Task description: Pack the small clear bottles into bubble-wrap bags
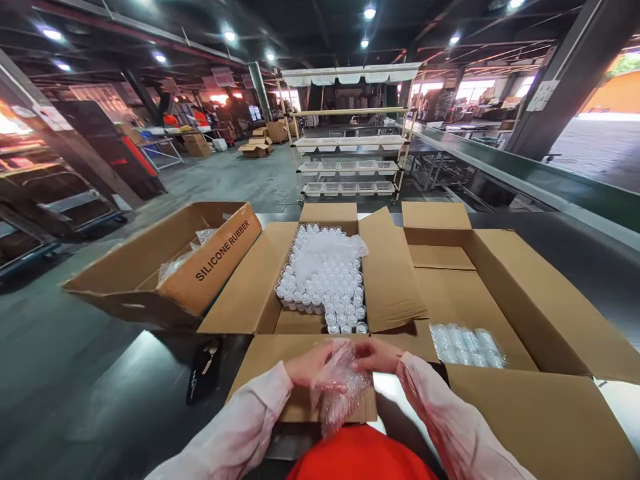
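My left hand (311, 368) and my right hand (376, 355) are both closed on a crumpled piece of clear bubble wrap (341, 393). The wrap hangs over the front flap (267, 353) of the middle cardboard box. Whether anything is inside the wrap cannot be made out. Inside that box stand rows of small clear containers with white tops (345, 290), packed upright. A sheet of bubble wrap (320, 250) lies across the rear ones. In the box's front left corner, bare cardboard (297, 323) shows.
To the right, an open box (500, 287) holds bubble-wrapped cylinders (467, 345) near its front. A box marked SILICONE RUBBER (223, 257) with bubble wrap inside stands left. A phone with keys (204, 370) lies on the dark table. A shelf rack (350, 143) and conveyor (510, 167) stand beyond.
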Motion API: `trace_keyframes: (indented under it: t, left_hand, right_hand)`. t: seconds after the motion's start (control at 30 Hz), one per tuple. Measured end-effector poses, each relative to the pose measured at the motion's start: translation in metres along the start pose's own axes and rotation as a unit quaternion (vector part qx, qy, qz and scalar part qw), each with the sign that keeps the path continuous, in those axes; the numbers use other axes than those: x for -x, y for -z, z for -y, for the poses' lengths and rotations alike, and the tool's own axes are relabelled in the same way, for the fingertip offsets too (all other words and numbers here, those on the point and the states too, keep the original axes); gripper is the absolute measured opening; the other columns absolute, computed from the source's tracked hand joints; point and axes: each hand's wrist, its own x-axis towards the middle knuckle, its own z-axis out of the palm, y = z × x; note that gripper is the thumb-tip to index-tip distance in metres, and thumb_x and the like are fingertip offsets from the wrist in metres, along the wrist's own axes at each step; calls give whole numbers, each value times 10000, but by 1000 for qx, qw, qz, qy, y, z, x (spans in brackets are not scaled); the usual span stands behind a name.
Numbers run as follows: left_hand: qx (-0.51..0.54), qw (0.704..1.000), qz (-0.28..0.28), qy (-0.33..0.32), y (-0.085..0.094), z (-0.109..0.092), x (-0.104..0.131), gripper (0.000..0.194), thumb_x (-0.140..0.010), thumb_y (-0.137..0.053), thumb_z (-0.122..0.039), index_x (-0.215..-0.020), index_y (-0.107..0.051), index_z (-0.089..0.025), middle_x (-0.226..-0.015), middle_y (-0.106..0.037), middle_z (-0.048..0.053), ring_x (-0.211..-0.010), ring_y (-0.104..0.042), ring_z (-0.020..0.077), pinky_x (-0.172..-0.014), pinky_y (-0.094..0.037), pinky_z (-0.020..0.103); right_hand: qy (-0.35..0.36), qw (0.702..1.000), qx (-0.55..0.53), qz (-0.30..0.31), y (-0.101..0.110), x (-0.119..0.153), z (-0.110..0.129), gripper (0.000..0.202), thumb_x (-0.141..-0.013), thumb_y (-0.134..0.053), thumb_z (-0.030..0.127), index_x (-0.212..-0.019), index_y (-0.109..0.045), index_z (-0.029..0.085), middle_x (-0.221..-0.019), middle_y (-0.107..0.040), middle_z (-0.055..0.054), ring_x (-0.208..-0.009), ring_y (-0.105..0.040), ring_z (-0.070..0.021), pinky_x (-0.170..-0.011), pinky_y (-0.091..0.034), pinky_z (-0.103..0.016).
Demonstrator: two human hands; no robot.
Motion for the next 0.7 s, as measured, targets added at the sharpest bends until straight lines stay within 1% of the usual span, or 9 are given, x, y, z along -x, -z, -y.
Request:
trace_keyframes:
  t: [0.1,0.2,0.27,0.33,0.4,0.43,0.5,0.57,0.7]
  left_hand:
    - [97,995,9,35,15,-6,2,702,-597,-767,-401,-1218,-559,-148,-1093,-665,105,-997,-606,257,-896,-473,373]
    - [168,970,-174,36,35,1,9,573,-657,-729,-474,-1116,-619,-148,-1070,-673,123,-1004,-608,256,-913,-459,387]
    - [210,942,-264,-8,39,13,13,715,-591,-755,-552,-1174,-597,-169,-1263,-580,155,-1166,-525,294,-993,-401,411]
    - [247,942,-226,-36,30,26,12,981,-428,-821,-586,-1282,-530,-199,-1410,-449,161,-1295,-400,335,-1060,-329,440]
    - [240,961,-136,-23,11,33,7,1104,-298,-876,-527,-1293,-533,-197,-1403,-462,159,-1311,-374,355,-1099,-270,457]
    - [227,968,-110,-10,0,34,4,1070,-301,-887,-492,-1273,-557,-191,-1356,-516,152,-1287,-406,352,-1107,-257,458]
    - [207,971,-122,17,-19,28,-5,855,-423,-860,-474,-1188,-630,-167,-1217,-629,134,-1205,-491,336,-1091,-289,456]
    - [207,962,-171,47,-28,19,-12,607,-576,-773,-502,-1061,-701,-145,-1104,-687,127,-1129,-546,328,-1039,-360,454]
    - [217,947,-229,64,-27,11,-15,461,-638,-704,-513,-915,-748,-147,-1081,-702,113,-1097,-572,327,-985,-417,435]
  right_hand:
    - [0,998,-64,-24,-10,6,-15,495,-619,-687,639,-605,-664,145,-540,-586,13,-513,-539,-129,-504,-452,-251]
    - [19,985,-117,-124,-9,16,-17,493,-666,-654,649,-728,-648,160,-670,-632,-4,-620,-573,-141,-608,-485,-274]
    - [32,972,-138,-190,-3,19,-15,525,-671,-639,672,-857,-635,181,-802,-662,-30,-725,-597,-167,-693,-503,-306]
    - [42,957,-153,-242,1,20,-15,564,-664,-625,701,-913,-616,195,-879,-670,-53,-805,-605,-194,-763,-506,-337]
    - [47,946,-165,-277,1,19,-15,575,-653,-627,714,-903,-613,196,-902,-677,-71,-840,-613,-217,-805,-503,-364]
    - [48,941,-169,-288,0,19,-15,580,-666,-611,719,-915,-613,195,-917,-682,-80,-849,-618,-226,-816,-503,-378]
    - [42,931,-188,-310,-3,20,-9,602,-692,-580,723,-973,-615,192,-971,-688,-96,-871,-629,-239,-837,-502,-405]
    - [39,933,-210,-290,-5,25,3,637,-693,-590,712,-1044,-618,180,-1032,-686,-111,-930,-632,-258,-882,-487,-433]
    - [53,978,-183,-90,-5,43,30,628,-633,-764,510,-1151,-626,182,-1189,-642,-104,-1128,-565,-291,-1004,-418,-448]
